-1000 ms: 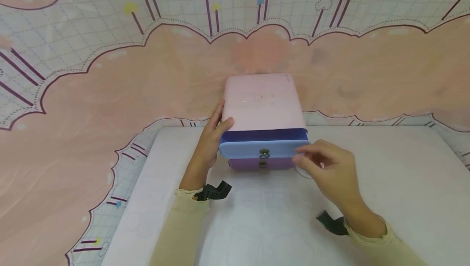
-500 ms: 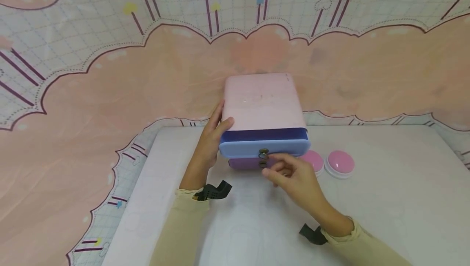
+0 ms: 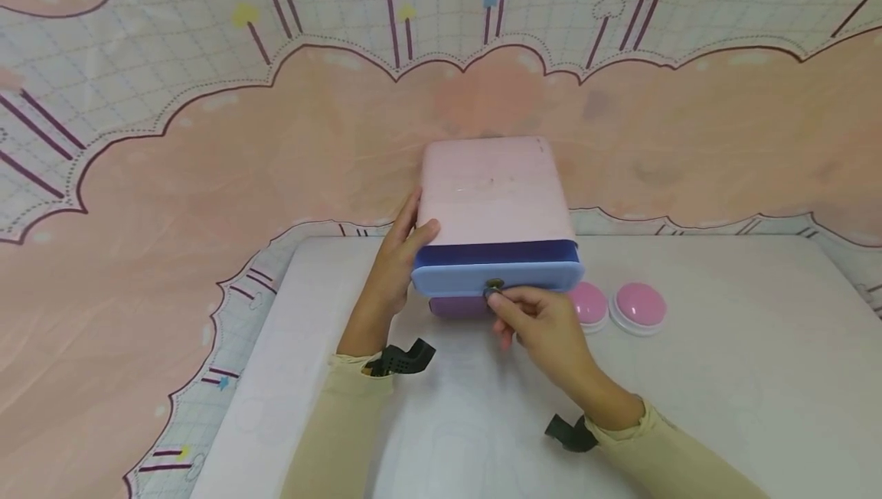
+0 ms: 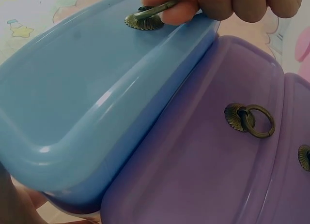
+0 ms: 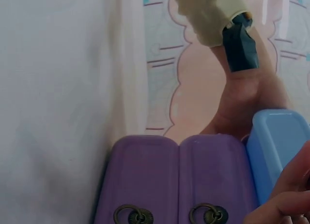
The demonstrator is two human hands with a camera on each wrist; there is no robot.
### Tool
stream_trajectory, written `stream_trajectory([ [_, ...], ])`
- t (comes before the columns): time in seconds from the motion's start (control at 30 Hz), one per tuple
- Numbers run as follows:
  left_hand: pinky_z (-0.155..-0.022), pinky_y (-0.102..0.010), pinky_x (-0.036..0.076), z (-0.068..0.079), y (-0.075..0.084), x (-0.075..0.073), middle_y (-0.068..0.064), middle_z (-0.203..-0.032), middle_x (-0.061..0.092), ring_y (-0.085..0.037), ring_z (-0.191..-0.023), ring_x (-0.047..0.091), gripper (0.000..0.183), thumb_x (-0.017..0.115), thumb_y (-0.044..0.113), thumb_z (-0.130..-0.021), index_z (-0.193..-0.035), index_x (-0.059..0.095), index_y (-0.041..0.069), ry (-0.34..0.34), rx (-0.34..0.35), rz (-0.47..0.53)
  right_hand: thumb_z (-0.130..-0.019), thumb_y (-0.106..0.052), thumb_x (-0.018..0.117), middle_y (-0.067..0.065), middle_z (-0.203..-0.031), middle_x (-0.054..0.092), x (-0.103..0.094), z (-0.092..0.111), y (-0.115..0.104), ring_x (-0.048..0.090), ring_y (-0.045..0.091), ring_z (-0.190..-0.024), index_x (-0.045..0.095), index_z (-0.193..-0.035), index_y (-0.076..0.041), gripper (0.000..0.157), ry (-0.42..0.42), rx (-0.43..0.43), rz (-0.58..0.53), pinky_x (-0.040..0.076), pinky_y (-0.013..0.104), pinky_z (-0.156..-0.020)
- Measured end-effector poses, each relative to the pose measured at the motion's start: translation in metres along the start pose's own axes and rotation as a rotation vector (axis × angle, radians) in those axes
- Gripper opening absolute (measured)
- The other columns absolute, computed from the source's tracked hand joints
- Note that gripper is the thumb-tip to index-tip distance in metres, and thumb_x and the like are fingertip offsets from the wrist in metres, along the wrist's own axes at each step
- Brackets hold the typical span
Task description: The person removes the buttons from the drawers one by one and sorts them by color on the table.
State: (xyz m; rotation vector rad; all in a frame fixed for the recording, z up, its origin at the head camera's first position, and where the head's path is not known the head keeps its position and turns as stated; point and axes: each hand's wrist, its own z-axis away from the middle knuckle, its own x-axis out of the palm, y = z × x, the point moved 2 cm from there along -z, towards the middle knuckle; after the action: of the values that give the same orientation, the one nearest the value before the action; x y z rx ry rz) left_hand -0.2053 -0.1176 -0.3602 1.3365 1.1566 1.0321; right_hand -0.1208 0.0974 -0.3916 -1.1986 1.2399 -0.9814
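A small pink chest of drawers (image 3: pixel 492 193) stands on the table, its top blue drawer (image 3: pixel 451 282) pulled partway out. My left hand (image 3: pixel 393 277) steadies the chest's left side, fingers straight along the wall and thumb on the top edge. With thumb and finger, my right hand (image 3: pixel 547 331) pinches the bronze ring pull (image 4: pixel 157 9) on the blue front. Beneath are two purple drawers, the middle one (image 4: pixel 193 151) and the bottom one (image 5: pixel 140 171), both pushed in. The middle drawer's own ring (image 4: pixel 261 121) hangs free. The blue drawer's inside is mostly hidden.
Two pink domes on white bases, one nearer the chest (image 3: pixel 589 304) and one farther right (image 3: pixel 641 304), sit on the white table (image 3: pixel 744 361). Behind the chest hangs a patterned cloth (image 3: pixel 331 147). Each wrist wears a dark camera mount.
My right hand has moved left from the blue drawer's right corner to its ring and now pinches it, uncovering the two pink domes. The left hand and chest stay put.
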Motion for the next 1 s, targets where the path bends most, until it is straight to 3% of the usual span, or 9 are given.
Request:
stream_trajectory([
  [0.3,-0.129,-0.046,0.013,-0.001,0.0,0.0,0.012,-0.172,0.01,-0.012,-0.159,0.007,0.07,0.058,0.032,-0.101,-0.163,0.024,0.036,0.0,-0.008,0.017,-0.097,-0.03,0.072,0.009,-0.07,0.068,-0.002,-0.009,-0.001,0.064,0.023,-0.055,0.074,-0.094,-0.003,0.028,0.005,0.001,-0.016,0.041,0.022,-0.049],
  [0.57,-0.113,-0.072,0.031,0.001,-0.001,0.002,0.014,-0.171,0.01,-0.023,-0.157,0.017,0.069,0.058,0.036,-0.1,-0.159,0.026,0.047,-0.005,-0.077,0.05,-0.097,-0.029,0.071,0.009,-0.069,0.068,-0.003,-0.019,0.0,0.062,0.021,-0.053,0.072,-0.098,0.006,0.035,0.014,0.014,-0.049,0.042,0.022,-0.05],
  [1.0,-0.106,-0.077,0.033,0.001,-0.001,0.002,0.011,-0.172,0.012,-0.03,-0.154,0.024,0.067,0.057,0.037,-0.099,-0.159,0.028,0.048,0.008,-0.091,0.045,-0.097,-0.029,0.072,0.007,-0.069,0.068,0.0,-0.027,-0.001,0.062,0.018,-0.054,0.072,-0.098,0.007,0.035,0.027,0.033,-0.076,0.049,0.023,-0.053],
])
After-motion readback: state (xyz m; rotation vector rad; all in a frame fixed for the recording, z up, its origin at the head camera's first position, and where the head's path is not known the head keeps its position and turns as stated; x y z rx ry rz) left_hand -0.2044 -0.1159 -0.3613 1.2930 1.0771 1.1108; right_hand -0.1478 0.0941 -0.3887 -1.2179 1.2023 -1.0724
